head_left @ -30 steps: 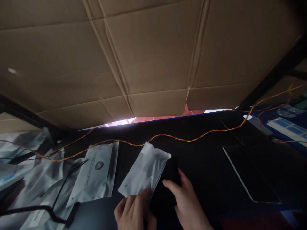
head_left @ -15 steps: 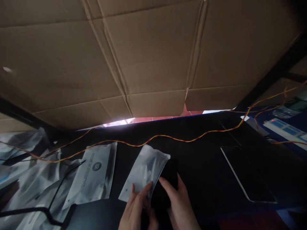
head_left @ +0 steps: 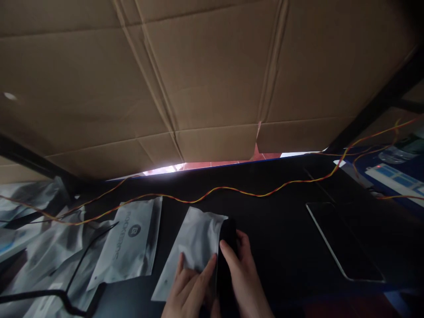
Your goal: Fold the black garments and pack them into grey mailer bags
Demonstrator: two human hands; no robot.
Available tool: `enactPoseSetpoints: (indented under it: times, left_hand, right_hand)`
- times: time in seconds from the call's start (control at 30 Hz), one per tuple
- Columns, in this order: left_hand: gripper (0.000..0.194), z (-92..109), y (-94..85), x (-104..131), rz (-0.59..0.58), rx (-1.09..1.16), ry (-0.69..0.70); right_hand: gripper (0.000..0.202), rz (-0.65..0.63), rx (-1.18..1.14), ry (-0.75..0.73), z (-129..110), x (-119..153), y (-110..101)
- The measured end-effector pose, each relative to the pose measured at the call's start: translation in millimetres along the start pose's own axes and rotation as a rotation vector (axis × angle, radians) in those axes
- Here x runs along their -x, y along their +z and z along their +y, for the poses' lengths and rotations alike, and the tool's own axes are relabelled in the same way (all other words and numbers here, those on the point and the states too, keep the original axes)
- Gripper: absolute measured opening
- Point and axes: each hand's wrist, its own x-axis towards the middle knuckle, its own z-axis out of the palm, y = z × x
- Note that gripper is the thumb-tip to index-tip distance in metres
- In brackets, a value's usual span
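Observation:
A frosted plastic pouch (head_left: 195, 234) lies tilted on the black tabletop, its mouth facing right. My left hand (head_left: 192, 287) grips that pouch near its open edge, index finger along the rim and thumb low, partly out of frame. At the mouth, my right hand (head_left: 241, 274) is closed around a black, soft-looking item (head_left: 227, 234), thumb on top and fingers behind its far side. The item's left edge sits at or inside the mouth; how deep it goes is hidden. Left of my hands lies another frosted pouch (head_left: 132, 247) with a ROCKBROS logo.
More clear pouches (head_left: 53, 247) are heaped at the left, with a black bent bar (head_left: 49, 292) in front. A dark phone-like slab (head_left: 344, 243) lies right. A red-yellow twisted wire (head_left: 228, 188) crosses the table (head_left: 274, 229). Cardboard (head_left: 212, 79) hangs behind; a power strip (head_left: 394, 181) sits far right.
The pouch has shifted left and toward me. The black item now sits against its mouth along most of the edge, and my right fingers have moved round the item's far side.

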Motion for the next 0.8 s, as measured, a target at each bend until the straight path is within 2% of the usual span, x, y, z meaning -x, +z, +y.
enactPoseSetpoints:
  times: [0.03,0.1,0.17,0.27,0.37,0.43,0.5,0.57,0.7,0.8]
  left_hand:
    - [0.068,-5,-10.2,-5,-0.049,-0.02,0.055]
    - [0.061,-13,-25.5,-15,-0.077,-0.122,0.032]
    - [0.063,-17,-30.3,-23,-0.087,-0.241,0.004]
    - [0.079,-19,-19.5,-27,-0.13,-0.352,0.116]
    - [0.113,-18,-0.9,-26,-0.128,-0.414,0.201]
    - [0.125,-16,9.4,-23,-0.092,-0.444,0.203]
    - [0.13,-15,16.2,-18,-0.061,-0.458,0.18]
    - [0.127,-14,18.6,-14,-0.082,-0.476,0.156]
    - [0.116,-14,10.6,-15,-0.137,-0.522,0.129]
    - [0.121,-14,2.1,-25,-0.108,-0.524,0.195]
  right_hand:
    - [0.079,-0.046,0.083,-0.059,0,-1,-8]
    - [0.077,-0.117,0.248,-0.174,-1,-2,-27]
    - [0.078,-0.161,0.359,-0.239,-3,-4,-42]
    - [0.083,-0.218,0.343,-0.227,-9,-5,-46]
    - [0.097,-0.225,0.168,-0.162,-10,-3,-30]
    - [0.1,-0.144,0.038,-0.195,-5,-3,-15]
    - [0.091,-0.024,-0.014,-0.286,3,-5,-5]
    - [0.077,0.028,0.055,-0.333,8,-7,-4]
    - [0.063,-0.109,0.328,-0.2,2,-8,-27]
    - [0.052,-0.222,0.49,-0.135,-13,-5,-43]
